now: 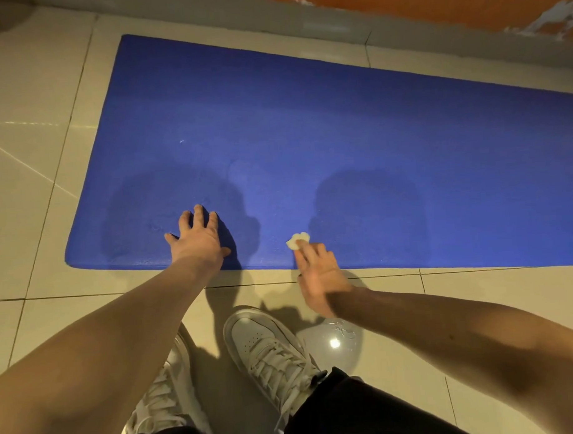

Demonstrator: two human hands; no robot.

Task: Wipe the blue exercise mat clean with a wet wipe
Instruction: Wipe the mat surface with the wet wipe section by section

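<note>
Beige floor tiles [34, 193] surround the blue exercise mat [308, 135], which lies flat below an orange wall [401, 1]. The left hand [198, 236] rests near the mat's front edge, grip apart, fingers spread. To its right, the right hand [319, 277] presses a crumpled wet wipe [298, 239] onto the mat with straight fingers, grip apart.

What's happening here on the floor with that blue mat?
A person crouches at the near edge of the blue exercise mat on a tiled floor. The left hand rests spread flat on the mat. The right hand presses a crumpled white wipe against the mat close to that edge.
</note>
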